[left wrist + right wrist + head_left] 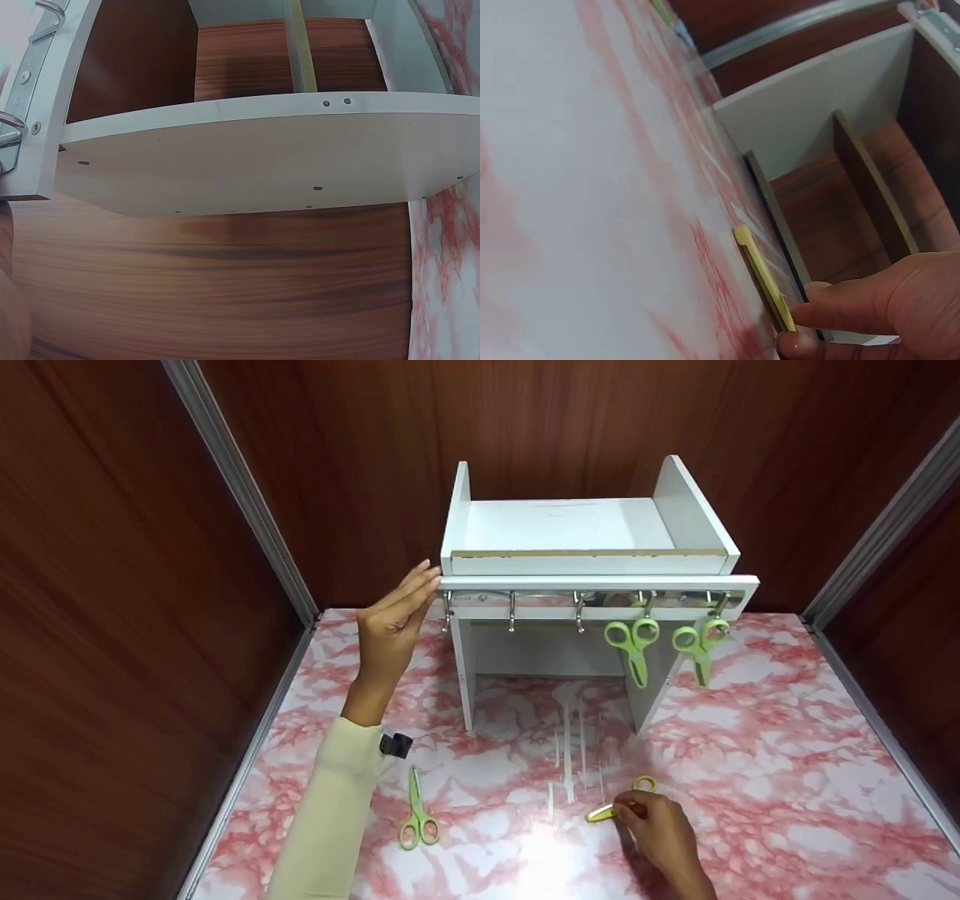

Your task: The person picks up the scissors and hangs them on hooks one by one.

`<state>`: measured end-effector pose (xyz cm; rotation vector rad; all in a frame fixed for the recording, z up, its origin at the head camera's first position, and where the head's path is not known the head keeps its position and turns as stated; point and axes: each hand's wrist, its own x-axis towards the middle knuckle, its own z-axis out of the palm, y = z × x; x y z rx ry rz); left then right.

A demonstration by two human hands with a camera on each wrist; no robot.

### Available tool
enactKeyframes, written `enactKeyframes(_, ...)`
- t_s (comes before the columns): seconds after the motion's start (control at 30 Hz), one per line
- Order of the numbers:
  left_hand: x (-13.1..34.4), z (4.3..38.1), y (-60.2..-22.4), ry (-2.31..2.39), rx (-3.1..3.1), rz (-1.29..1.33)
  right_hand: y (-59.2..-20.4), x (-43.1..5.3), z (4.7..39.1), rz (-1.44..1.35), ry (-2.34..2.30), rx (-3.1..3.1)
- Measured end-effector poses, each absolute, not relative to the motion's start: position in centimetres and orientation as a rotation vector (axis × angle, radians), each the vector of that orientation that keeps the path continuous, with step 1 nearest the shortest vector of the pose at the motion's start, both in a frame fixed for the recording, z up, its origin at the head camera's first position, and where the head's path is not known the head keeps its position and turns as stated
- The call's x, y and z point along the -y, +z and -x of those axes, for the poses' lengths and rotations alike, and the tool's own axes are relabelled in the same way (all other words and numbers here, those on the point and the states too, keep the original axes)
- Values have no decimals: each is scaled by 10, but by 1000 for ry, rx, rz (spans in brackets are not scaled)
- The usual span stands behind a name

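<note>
1. The right hand (660,829) pinched a pair of yellow-green scissors (601,814) between thumb and fingers, low over the front right part of the marbled table (487,780). The blade end pointed left, and one handle loop showed beyond the hand. Whether the pair rested on the tabletop or hung just above it, I could not tell.
2. The left hand (394,622) grasped nothing. Its fingers were extended, close together, with their tips at the left end of the hook rail (551,613) — apparently touching it. Only a slice of this hand showed in the left wrist view.
3. The rail ran across the front of a white shelf unit (585,564), below its upper tray, and carried five metal hooks (512,611).
4. A green pair of scissors (636,658) hung from the fourth hook from the left, blades down; a second green pair (701,654) hung likewise from the fifth.
5. Another pair (417,808) lay on the table in front of the unit, near the left sleeve (330,802), its loops toward the person.
6. Pale streaks (568,750) marked the tabletop between the unit and the right hand. Dark wood-grain panels (360,450) stood behind and at both sides.
</note>
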<state>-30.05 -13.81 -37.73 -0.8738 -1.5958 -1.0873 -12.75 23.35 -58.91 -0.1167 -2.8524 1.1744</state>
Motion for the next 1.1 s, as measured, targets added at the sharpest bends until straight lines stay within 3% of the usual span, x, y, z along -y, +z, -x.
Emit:
enactKeyframes(0.77, 140, 298, -377, -1089, 1605, 870, -589, -233, 123, 8, 988, 2877)
enactKeyframes(1.1, 138, 298, -376, -1099, 1600, 874, -584, -235, 121, 131, 995, 2943)
